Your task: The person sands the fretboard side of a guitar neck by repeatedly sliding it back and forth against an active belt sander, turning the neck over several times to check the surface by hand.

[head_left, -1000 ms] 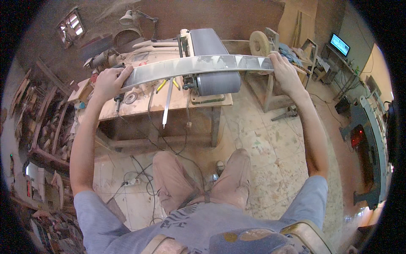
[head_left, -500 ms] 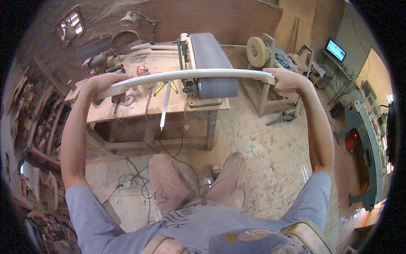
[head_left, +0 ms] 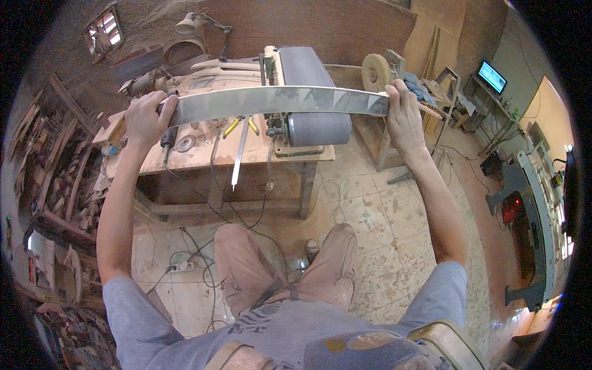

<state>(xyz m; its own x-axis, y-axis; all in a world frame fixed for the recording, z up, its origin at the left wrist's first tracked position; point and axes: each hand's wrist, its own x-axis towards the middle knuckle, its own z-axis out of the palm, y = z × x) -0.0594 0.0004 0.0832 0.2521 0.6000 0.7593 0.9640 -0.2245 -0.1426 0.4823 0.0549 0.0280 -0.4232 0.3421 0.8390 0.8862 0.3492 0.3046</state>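
A long, gently curved strip [head_left: 246,102] with a pale grey face, patterned with triangles toward its right part, is held up in front of me. My left hand [head_left: 148,117] is closed round its left end, thumb on the near face. At the other end, my right hand [head_left: 404,117] grips it with curled fingers. Behind the strip stands a belt sander [head_left: 319,128] with a wide grey belt, partly covered by the strip. Whether strip and belt touch, I cannot tell.
The sander stands on a dusty workbench [head_left: 209,165]. Yellow-handled pliers [head_left: 232,127] and a long metal bar [head_left: 238,161] lie there, the bar overhanging the front edge. A round buffing wheel [head_left: 375,73] stands at right. Cables [head_left: 197,254] trail over the tiled floor.
The strip has been turned from its narrow edge to show its broad face, and raised slightly. Both hands have rotated with it, backs now toward me, and the right has come inward.
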